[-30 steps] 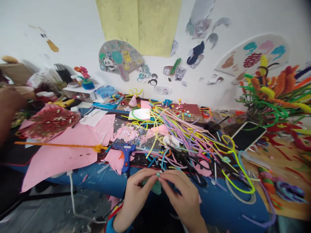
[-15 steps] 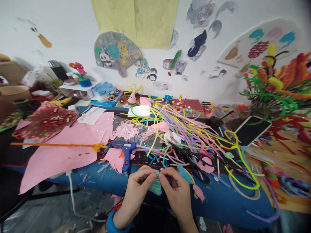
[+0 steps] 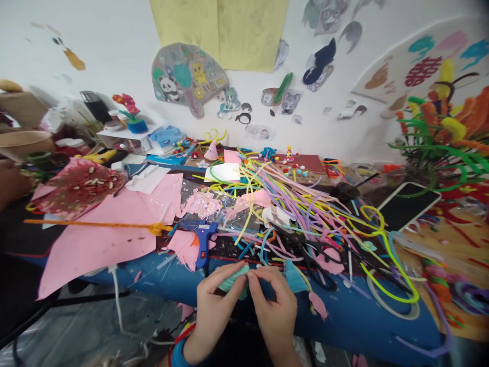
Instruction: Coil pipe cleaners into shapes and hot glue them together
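Note:
Near the table's front edge, my left hand pinches a mint-green ribbed piece between thumb and fingers. The piece looks like pipe cleaners laid side by side; my fingers cover part of it. My right hand is closed in a pinch at the piece's right end, its fingertips meeting those of my left hand. Whether the right fingertips grip the piece itself or a thin end of it is hidden. A teal ribbed piece lies just beyond my right hand, beside a pink petal-like scrap.
A blue glue gun lies beyond my left hand, near pink sheets. Black scissors and a heap of coloured pipe cleaners spread to the right. A phone leans there. Another person's hand shows at far left.
The mint-green piece hung below my fingertips; now it is turned up and sits within my left hand's grasp. The view has shifted slightly, moving most of the scene rightward.

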A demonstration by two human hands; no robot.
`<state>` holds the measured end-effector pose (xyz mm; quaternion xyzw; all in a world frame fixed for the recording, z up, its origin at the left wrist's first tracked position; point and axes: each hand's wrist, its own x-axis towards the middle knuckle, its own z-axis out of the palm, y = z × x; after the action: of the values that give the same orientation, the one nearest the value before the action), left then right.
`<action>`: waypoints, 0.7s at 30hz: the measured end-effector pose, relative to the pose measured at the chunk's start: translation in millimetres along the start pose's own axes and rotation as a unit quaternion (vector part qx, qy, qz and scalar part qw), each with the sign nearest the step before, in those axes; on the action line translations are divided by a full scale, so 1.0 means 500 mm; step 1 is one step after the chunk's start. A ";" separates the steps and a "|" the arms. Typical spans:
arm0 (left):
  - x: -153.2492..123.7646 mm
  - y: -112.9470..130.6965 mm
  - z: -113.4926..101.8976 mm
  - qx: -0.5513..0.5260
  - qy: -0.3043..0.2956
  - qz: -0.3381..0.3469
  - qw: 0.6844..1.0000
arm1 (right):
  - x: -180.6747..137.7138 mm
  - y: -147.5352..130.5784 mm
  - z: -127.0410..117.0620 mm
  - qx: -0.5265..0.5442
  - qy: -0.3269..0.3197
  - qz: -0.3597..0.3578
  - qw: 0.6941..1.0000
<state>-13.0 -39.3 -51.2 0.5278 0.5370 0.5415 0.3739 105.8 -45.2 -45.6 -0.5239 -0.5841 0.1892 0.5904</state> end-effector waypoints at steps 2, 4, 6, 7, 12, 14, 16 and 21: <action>-0.001 0.001 -0.004 0.023 0.013 0.045 0.999 | 0.001 -0.005 0.000 -0.008 -0.007 -0.014 1.000; -0.002 0.000 -0.006 0.045 0.026 0.085 0.995 | 0.002 -0.009 0.000 -0.008 -0.016 -0.018 1.000; -0.002 -0.002 -0.008 0.058 0.037 0.118 0.991 | 0.003 -0.014 0.000 -0.003 -0.019 -0.016 1.000; -0.002 -0.003 -0.008 0.060 0.041 0.133 0.988 | 0.003 -0.016 0.001 0.001 -0.022 -0.010 1.000; -0.004 -0.007 -0.013 0.071 0.056 0.188 0.978 | 0.000 -0.019 0.011 0.034 -0.058 0.072 0.995; -0.005 -0.012 -0.016 0.079 0.057 0.199 0.975 | -0.003 -0.018 0.016 0.030 -0.054 0.089 0.994; -0.008 -0.018 -0.017 0.084 0.058 0.211 0.972 | -0.005 -0.017 0.020 0.025 -0.052 0.087 0.994; -0.014 -0.023 -0.016 0.101 0.067 0.237 0.964 | -0.005 -0.021 0.022 0.020 -0.047 0.065 0.997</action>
<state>-21.7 -46.0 -62.5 0.6376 0.4724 0.5915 0.1429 91.4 -47.1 -40.5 -0.5395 -0.5718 0.2633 0.5591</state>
